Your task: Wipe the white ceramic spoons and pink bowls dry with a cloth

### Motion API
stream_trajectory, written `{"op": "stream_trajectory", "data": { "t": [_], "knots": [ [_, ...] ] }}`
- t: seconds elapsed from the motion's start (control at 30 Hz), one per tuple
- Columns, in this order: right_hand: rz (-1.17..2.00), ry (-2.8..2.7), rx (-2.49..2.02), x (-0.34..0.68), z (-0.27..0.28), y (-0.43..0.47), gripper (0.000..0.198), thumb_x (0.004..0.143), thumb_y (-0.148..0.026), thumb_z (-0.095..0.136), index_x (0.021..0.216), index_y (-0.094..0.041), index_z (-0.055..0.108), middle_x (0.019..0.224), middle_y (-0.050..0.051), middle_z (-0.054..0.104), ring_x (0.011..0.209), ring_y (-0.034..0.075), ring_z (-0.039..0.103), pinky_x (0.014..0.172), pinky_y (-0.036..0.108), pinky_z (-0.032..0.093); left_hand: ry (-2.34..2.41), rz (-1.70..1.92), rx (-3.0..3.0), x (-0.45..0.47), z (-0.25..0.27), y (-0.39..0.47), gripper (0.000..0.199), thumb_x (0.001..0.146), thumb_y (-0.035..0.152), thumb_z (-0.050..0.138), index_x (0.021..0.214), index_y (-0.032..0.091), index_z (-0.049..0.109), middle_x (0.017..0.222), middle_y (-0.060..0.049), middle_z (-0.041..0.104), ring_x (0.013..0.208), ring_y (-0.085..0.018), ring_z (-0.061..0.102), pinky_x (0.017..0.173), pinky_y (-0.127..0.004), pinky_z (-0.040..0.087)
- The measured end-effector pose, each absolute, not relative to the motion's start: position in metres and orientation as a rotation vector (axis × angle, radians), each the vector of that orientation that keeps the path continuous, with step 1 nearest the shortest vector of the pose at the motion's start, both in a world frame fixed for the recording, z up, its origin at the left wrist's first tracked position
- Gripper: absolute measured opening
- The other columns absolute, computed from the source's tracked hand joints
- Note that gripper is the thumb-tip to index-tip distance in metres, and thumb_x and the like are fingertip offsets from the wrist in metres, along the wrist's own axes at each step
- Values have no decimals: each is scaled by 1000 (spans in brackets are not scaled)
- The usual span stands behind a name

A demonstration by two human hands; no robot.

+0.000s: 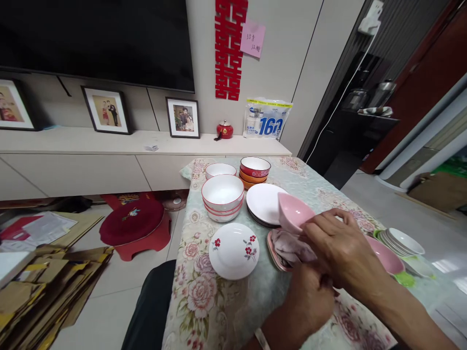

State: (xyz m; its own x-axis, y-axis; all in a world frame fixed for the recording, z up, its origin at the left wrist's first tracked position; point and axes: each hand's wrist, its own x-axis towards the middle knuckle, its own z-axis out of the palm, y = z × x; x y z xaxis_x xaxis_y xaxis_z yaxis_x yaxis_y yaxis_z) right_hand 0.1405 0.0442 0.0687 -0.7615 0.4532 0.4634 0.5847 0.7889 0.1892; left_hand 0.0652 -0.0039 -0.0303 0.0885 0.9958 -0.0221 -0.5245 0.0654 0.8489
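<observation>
A pink bowl [295,212] is tilted up above the table, and the fingers of my right hand [333,243] are closed on its edge. Just below, my left hand [310,297] is curled shut near my right wrist; what its fingers hold, if anything, is hidden. A crumpled greyish-pink cloth [292,247] lies on a pink dish [273,249] beside my left hand. Left of the dish sits a white plate with red flowers [233,253]. A stack of white plates [265,203] stands behind the dish. Another pink bowl [386,256] is partly covered by my right forearm.
Red-rimmed white bowls [223,192] are stacked at the table's back left, beside red and orange bowls [255,167]. White bowls [403,242] lean over at the right. A flowered tablecloth [200,291] covers the table. A red stool [133,221] stands on the left.
</observation>
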Motion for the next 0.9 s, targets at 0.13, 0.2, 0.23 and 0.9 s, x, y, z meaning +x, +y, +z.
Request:
{"op": "stream_trajectory", "data": {
  "t": [0.13, 0.2, 0.23, 0.9],
  "knots": [
    [-580, -2483, -885, 168, 69, 40, 28, 100, -15, 40, 78, -23, 54, 72, 3, 60, 69, 21, 52, 80, 41, 33, 588, 1363, 467, 44, -19, 9, 29, 91, 39, 58, 98, 12, 66, 89, -9, 71, 72, -20, 69, 69, -36, 57],
    [-604, -2464, -918, 168, 65, 35, 28, 100, -13, 38, 83, -23, 57, 75, 4, 63, 72, 22, 53, 81, 42, 33, 422, 1363, 311, 31, -9, 14, 43, 95, 49, 51, 112, 12, 64, 106, -14, 71, 83, -24, 71, 73, -38, 57],
    [-587, -2465, -928, 165, 62, 32, 30, 100, -11, 37, 84, -23, 59, 76, 4, 63, 73, 22, 54, 81, 42, 33, 331, 1370, 305, 26, -4, 15, 49, 96, 55, 48, 123, 17, 61, 119, -14, 69, 91, -26, 71, 75, -40, 58],
    [316, -2532, -1176, 163, 1, 51, 7, 89, -21, 69, 95, -24, 69, 100, 5, 68, 96, 23, 62, 80, 31, 48, 445, 1599, 137, 2, -5, 25, 63, 94, 62, 47, 137, 18, 58, 120, -12, 74, 119, -33, 66, 100, -48, 54]
  ]
}}
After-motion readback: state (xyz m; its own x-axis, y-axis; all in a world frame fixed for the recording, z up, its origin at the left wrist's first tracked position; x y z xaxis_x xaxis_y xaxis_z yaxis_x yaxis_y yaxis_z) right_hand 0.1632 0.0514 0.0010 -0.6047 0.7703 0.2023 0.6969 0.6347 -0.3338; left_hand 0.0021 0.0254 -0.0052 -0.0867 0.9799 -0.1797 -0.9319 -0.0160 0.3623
